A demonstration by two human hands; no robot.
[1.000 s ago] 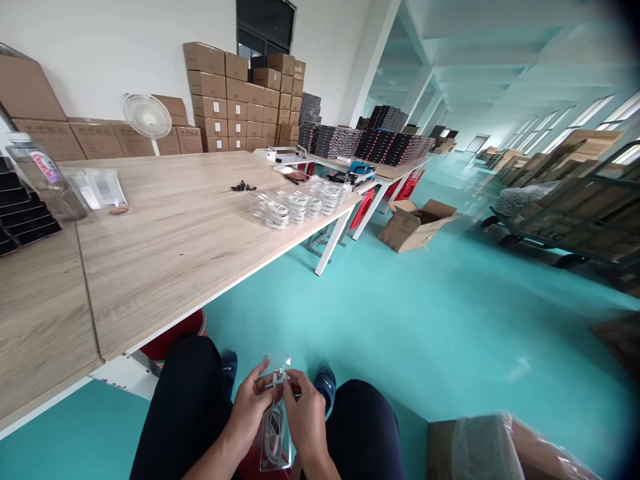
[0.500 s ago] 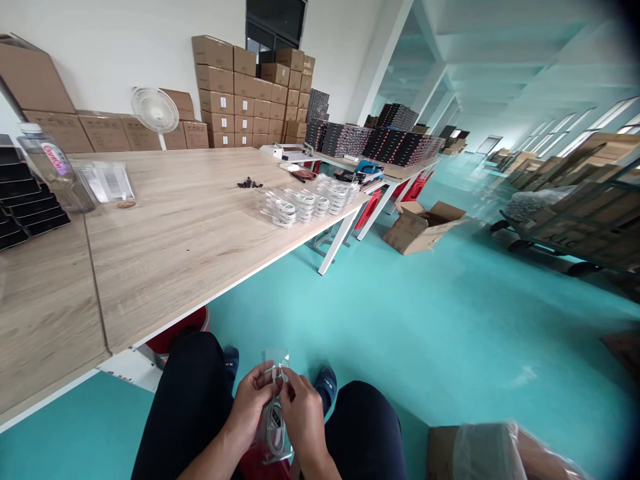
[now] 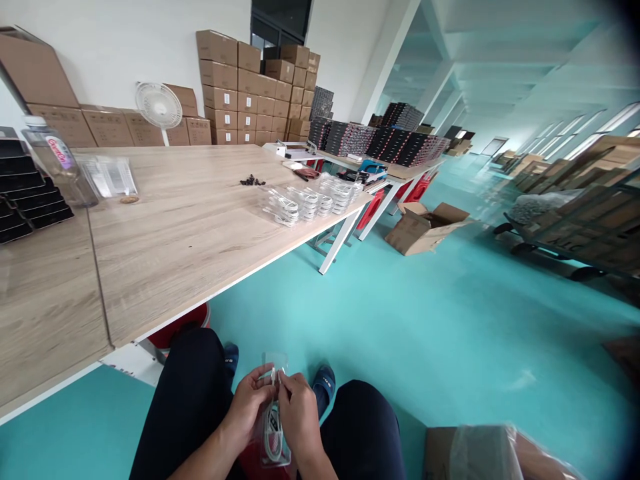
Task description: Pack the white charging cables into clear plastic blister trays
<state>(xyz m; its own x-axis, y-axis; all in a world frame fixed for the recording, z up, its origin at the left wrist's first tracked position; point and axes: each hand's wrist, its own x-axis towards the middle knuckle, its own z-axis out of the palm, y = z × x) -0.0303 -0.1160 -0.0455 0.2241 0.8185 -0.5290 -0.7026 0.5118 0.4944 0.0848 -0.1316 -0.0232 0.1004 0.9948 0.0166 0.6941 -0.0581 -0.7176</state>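
Between my knees, both hands hold a clear plastic pouch with a coiled white cable (image 3: 273, 437) inside it. My left hand (image 3: 249, 405) grips its left side near the top, the fingers closed on the plastic and the cable's end. From the right, my right hand (image 3: 299, 407) pinches the upper part with thumb and forefinger. The pouch's clear top end (image 3: 275, 360) sticks out beyond the fingertips. A small dark label shows on the coil. What lies right under the fingertips is partly hidden.
On the wooden table (image 3: 165, 253) lie several bagged white cables (image 3: 283, 208) and a cluster of small black parts (image 3: 253, 181). A bottle (image 3: 60, 163) stands by black boxes (image 3: 30, 193). An opened carton (image 3: 425, 228) sits on the floor, another carton (image 3: 443, 453) at lower right.
My right hand has shifted slightly at the top of the pouch, its fingers curled more tightly. My left hand keeps its hold. The view has tilted a little.
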